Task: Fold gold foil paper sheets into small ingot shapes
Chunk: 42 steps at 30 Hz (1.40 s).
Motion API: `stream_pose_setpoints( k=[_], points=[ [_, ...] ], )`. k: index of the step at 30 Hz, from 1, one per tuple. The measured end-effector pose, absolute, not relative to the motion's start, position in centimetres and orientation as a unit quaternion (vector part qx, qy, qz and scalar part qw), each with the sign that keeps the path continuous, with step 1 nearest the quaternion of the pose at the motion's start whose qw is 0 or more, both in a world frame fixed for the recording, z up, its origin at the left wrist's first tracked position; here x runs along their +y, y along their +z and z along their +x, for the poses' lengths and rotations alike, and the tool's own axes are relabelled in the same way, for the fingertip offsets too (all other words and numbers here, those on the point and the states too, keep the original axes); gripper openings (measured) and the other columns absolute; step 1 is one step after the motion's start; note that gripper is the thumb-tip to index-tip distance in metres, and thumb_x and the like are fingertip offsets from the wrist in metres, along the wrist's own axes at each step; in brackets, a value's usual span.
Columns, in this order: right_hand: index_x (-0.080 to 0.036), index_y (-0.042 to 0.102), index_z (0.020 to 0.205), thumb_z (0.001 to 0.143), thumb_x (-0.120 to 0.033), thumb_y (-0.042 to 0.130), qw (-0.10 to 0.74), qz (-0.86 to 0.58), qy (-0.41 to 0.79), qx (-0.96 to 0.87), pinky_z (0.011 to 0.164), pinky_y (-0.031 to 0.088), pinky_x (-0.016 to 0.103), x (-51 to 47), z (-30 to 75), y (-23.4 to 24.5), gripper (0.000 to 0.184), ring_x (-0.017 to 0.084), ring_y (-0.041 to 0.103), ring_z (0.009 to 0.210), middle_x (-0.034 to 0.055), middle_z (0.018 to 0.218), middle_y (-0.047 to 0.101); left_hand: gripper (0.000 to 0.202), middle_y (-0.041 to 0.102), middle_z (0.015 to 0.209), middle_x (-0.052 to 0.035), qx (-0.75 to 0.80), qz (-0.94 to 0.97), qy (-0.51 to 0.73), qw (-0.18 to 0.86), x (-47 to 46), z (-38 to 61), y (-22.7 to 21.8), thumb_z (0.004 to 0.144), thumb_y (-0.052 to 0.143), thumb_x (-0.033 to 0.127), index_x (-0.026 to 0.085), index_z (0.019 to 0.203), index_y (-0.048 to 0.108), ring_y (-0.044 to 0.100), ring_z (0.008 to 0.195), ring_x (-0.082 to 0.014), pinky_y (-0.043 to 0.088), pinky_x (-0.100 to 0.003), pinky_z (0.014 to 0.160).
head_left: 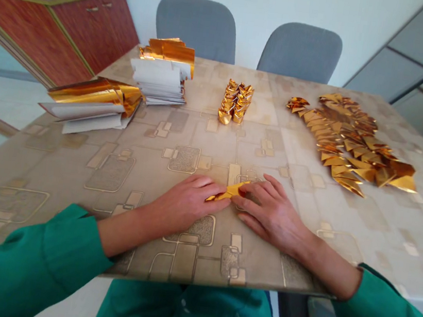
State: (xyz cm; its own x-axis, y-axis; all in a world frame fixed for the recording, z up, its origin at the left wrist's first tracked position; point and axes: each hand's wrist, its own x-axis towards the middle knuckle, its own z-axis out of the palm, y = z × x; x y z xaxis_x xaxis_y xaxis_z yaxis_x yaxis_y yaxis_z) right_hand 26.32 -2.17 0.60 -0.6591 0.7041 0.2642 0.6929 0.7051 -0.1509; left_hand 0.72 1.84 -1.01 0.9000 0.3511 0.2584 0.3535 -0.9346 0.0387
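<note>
Near the front of the table, a small folded piece of gold foil paper (232,190) lies between my hands. My left hand (199,198) grips its left end between thumb and fingers. My right hand (267,205) has its fingertips on the right end, pressing on the paper, with the thumb spread lower down. Parts of the paper are hidden under the fingers. Beyond it stands a double row of folded gold paper shapes (236,103). To the right lies a spread of nested, pointed gold paper pieces (339,136).
On the left are two stacks of gold-and-white paper sheets, a nearer stack (95,112) and a farther stack (161,81). A patterned cloth covers the table (148,166). Two grey chairs (197,26) stand behind it, and a reddish wooden cabinet (92,28) is at the left.
</note>
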Motion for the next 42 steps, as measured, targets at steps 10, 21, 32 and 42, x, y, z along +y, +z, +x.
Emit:
stream_pose_setpoints(
  k=[10,21,32,42],
  points=[
    [-0.029,0.058,0.136,0.099,-0.041,0.051,0.115,-0.371,0.049,-0.92,0.116,0.022,0.054,-2.4,28.5,0.3,0.04,0.026,0.049,0.128,0.0049,0.14,0.058,0.036,0.059,0.139,-0.0104,-0.16,-0.979,-0.127,-0.012,2.0,-0.4,-0.9,0.1,0.041,0.017,0.016,0.132,0.057,0.051,0.116,-0.0266,0.043,-0.046,0.102],
    [-0.027,0.044,0.147,0.1,-0.045,0.046,0.093,-0.357,0.088,-0.925,0.117,0.02,0.054,-2.5,29.3,0.0,0.05,0.026,0.044,0.133,0.006,0.148,0.051,0.068,0.036,0.158,-0.0094,-0.161,-0.985,-0.037,-0.057,1.7,-1.9,-0.1,0.094,0.049,0.057,0.02,0.15,0.037,0.038,0.138,-0.0289,0.007,-0.052,0.12],
    [-0.022,0.055,0.138,0.1,-0.046,0.045,0.103,-0.36,0.111,-0.92,0.107,0.03,0.05,-2.3,28.1,1.3,0.046,0.028,0.047,0.12,0.0107,0.134,0.058,0.07,0.039,0.157,-0.0102,-0.176,-0.982,-0.043,-0.048,0.9,-2.8,-0.2,0.095,0.044,0.059,0.019,0.151,0.034,0.029,0.147,-0.0273,-0.001,-0.05,0.121],
    [-0.021,0.068,0.085,0.096,-0.027,0.059,0.108,-0.404,0.089,-0.904,0.082,0.034,0.035,2.2,23.9,2.2,0.016,0.019,0.055,0.085,0.0027,0.086,0.064,0.018,0.071,0.1,-0.0062,-0.276,-0.938,-0.17,-0.124,2.1,0.6,0.7,0.096,0.054,0.026,0.018,0.091,0.069,0.062,0.096,-0.02,0.047,-0.036,0.09]
  ],
)
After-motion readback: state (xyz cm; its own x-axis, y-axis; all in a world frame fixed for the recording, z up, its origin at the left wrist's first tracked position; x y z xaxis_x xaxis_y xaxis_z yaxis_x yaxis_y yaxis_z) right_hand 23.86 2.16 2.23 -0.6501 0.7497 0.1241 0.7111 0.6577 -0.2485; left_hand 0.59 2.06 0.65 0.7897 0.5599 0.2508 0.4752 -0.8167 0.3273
